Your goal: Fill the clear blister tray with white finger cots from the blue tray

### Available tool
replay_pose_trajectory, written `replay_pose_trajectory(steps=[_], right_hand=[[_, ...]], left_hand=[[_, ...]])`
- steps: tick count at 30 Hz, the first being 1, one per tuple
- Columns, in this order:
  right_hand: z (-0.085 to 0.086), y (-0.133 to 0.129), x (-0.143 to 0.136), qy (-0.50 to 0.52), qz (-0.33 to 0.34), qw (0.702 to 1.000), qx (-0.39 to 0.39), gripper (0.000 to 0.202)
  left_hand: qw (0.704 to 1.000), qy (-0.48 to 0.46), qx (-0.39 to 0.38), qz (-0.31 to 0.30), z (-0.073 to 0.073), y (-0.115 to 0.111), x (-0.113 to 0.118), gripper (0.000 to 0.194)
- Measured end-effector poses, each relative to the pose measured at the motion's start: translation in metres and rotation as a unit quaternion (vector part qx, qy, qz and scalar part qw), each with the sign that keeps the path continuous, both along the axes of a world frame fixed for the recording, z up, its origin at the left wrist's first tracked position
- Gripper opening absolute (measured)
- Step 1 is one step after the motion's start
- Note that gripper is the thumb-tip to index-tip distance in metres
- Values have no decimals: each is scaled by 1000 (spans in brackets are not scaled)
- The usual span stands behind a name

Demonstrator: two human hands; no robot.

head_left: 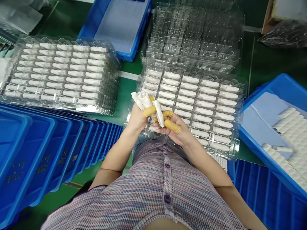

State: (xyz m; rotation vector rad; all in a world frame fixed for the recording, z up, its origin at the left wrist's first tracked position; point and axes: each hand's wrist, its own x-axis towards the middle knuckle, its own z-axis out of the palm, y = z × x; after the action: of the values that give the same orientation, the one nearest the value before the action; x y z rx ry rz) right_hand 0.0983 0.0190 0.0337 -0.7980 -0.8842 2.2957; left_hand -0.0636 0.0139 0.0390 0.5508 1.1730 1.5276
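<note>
Yellow finger covers show on both my hands. My left hand (141,115) is closed around several white pieces (143,99) that stick up past its fingers. One more white piece (159,113) stands tilted between the two hands, its lower end at the fingers of my right hand (174,126), which are curled and pinch it. Both hands are over the front left part of a clear plastic tray (236,145) filled with rows of similar white pieces. The hands hide some of its left slots.
A stack of filled clear trays (109,92) stands at the left, and clear trays (194,35) are piled at the back. A blue bin (283,80) with white pieces lies at the right. Another blue bin (130,56) is at the back; nested blue bins (48,153) fill the left front.
</note>
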Motion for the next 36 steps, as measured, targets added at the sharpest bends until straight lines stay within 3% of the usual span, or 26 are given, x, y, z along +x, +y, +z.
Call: replay_pose_trajectory(steps=[5,11,15,19,22,25,29,31,33,36], right_hand=[[-7,2,-3,-29,-58,998,13,49],[-9,10,-1,30,-24,991,-130,47],[-7,11,0,17,-36,988,-148,49],[-1,19,6,-46,-78,995,-40,42],[5,28,9,-150,-84,974,149,34],[8,30,1,-297,-39,880,369,24],[5,20,-28,-453,139,669,572,22],[3,15,-45,-478,198,586,624,22],[1,12,-59,-484,237,535,650,23],[-2,13,-72,-482,259,503,670,23]], left_hand=[[995,82,48,37,-1,-2,-3,43],[998,-9,37,45,0,-8,-11,57],[995,-52,19,85,-7,-14,-26,56],[984,-128,11,122,-17,-20,-53,43],[972,-175,34,152,-24,-25,-74,25],[962,-178,51,200,-32,-30,-89,17],[958,-140,61,243,-41,-33,-97,21],[958,-122,63,251,-45,-35,-99,30],[960,-112,61,251,-48,-38,-100,38],[965,-107,55,233,-51,-41,-99,44]])
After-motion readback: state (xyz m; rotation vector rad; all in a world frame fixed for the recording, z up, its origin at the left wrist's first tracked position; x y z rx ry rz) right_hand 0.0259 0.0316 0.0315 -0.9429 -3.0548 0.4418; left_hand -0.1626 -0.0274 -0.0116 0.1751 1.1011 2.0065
